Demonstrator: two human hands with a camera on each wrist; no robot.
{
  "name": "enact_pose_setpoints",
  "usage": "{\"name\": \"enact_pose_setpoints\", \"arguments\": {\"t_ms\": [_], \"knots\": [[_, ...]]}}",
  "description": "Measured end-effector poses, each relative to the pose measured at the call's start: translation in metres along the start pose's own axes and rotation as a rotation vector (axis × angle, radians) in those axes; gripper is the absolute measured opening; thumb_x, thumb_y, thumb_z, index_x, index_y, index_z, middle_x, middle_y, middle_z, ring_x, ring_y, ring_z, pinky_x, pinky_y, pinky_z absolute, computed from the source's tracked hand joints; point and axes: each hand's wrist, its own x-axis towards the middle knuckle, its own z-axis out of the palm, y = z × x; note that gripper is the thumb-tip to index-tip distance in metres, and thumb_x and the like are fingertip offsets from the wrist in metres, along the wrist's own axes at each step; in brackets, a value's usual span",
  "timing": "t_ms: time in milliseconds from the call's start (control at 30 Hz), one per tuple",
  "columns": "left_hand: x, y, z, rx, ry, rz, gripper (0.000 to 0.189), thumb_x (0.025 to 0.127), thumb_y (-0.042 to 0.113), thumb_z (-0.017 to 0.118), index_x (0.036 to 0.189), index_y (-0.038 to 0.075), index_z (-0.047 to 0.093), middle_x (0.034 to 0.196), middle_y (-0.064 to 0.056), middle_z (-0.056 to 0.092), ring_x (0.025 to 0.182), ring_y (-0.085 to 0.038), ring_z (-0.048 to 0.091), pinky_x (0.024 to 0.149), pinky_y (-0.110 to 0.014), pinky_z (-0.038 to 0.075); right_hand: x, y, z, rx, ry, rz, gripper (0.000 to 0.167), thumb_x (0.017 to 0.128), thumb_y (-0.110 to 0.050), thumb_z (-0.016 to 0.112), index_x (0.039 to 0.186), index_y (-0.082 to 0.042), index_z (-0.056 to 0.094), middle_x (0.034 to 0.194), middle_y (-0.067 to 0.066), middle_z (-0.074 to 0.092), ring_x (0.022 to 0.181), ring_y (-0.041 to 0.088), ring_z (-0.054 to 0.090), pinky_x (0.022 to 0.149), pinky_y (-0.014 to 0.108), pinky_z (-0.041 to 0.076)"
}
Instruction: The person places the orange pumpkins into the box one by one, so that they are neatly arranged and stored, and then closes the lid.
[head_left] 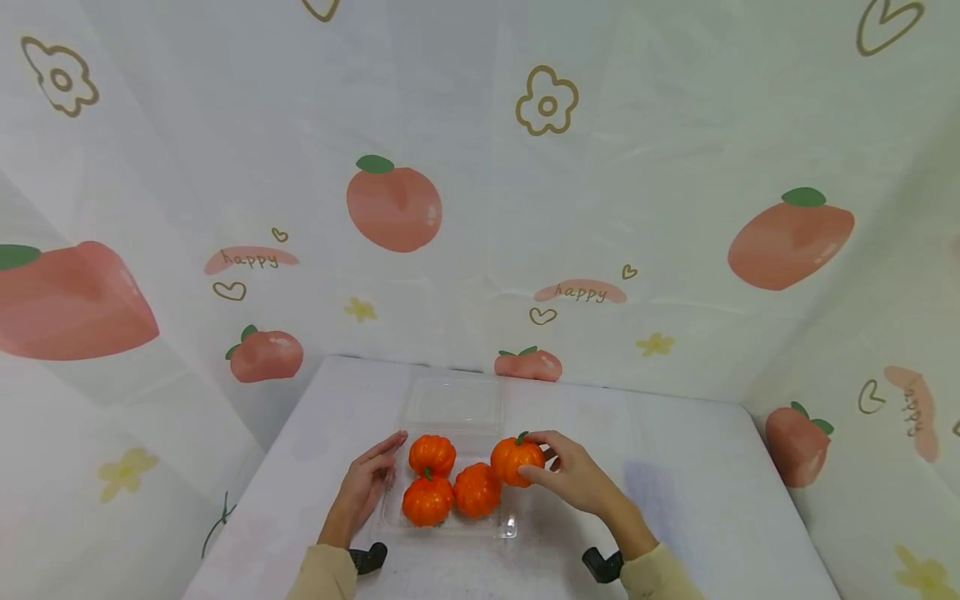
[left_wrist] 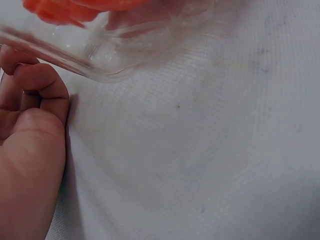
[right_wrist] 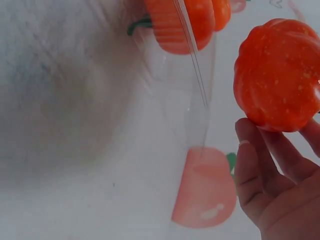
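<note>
A clear plastic box (head_left: 508,527) lies with its lid (head_left: 452,406) folded back behind it. Inside sit three toy pumpkins: one at the back left (head_left: 432,455), one at the front left (head_left: 427,502) and one toward the right (head_left: 477,492). My right hand (head_left: 576,477) pinches a fourth orange pumpkin (head_left: 513,463) with a green stem. It is held up over the back right of the box, and its ribbed surface shows in the right wrist view. My left hand (head_left: 364,485) stays along the box's left wall, fingers right at the plastic; the lower fingers bend loosely in the left wrist view.
The box rests on a table covered in white cloth (head_left: 720,500). Behind and on both sides hangs a white curtain (head_left: 480,100) printed with peaches, hearts and flowers. A dark green cord (head_left: 217,523) shows by the table's left edge.
</note>
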Motion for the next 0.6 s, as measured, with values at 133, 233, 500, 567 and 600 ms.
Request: {"name": "enact_pose_setpoints", "arguments": {"t_ms": [133,233,500,567,600], "knots": [[-0.001,-0.001,0.000,0.000,0.013,-0.011,0.049,0.098,0.006,0.053,0.147,0.006,0.054,0.127,0.015,0.071,0.085,-0.013,0.049,0.066,-0.019,0.043,-0.004,0.001,0.009,0.006,-0.049,-0.039,0.044,0.093,-0.047,0.070,0.130,-0.024,0.062,0.126,-0.009,0.067,0.100,0.013,0.060,0.083,0.024,0.052],[-0.001,-0.002,0.000,0.007,0.015,-0.019,0.049,0.099,0.007,0.053,0.148,0.007,0.054,0.127,0.015,0.070,0.088,-0.013,0.050,0.067,-0.019,0.043,-0.005,0.002,0.015,0.010,-0.077,-0.058,0.043,0.094,-0.046,0.069,0.130,-0.024,0.063,0.124,-0.009,0.068,0.099,0.011,0.060,0.082,0.024,0.052],[0.000,0.001,0.001,0.008,0.024,-0.028,0.049,0.099,0.008,0.053,0.148,0.009,0.054,0.127,0.017,0.070,0.095,-0.014,0.049,0.070,-0.019,0.044,-0.007,-0.002,0.021,0.048,-0.190,-0.098,0.033,0.097,-0.040,0.067,0.126,-0.024,0.066,0.117,-0.006,0.070,0.093,0.012,0.061,0.079,0.025,0.054],[0.000,0.001,0.001,0.009,0.024,-0.030,0.050,0.099,0.007,0.053,0.148,0.008,0.054,0.126,0.017,0.070,0.098,-0.014,0.050,0.070,-0.019,0.044,-0.007,-0.002,0.023,0.053,-0.213,-0.080,0.032,0.097,-0.040,0.066,0.126,-0.025,0.066,0.116,-0.006,0.070,0.091,0.009,0.061,0.077,0.024,0.054],[0.000,0.002,0.001,0.012,0.026,-0.031,0.049,0.098,0.007,0.053,0.148,0.008,0.054,0.126,0.017,0.071,0.101,-0.013,0.051,0.071,-0.019,0.044,-0.007,-0.003,0.024,0.055,-0.220,-0.074,0.032,0.097,-0.040,0.066,0.126,-0.025,0.067,0.116,-0.006,0.070,0.090,0.008,0.061,0.076,0.023,0.054]]}}
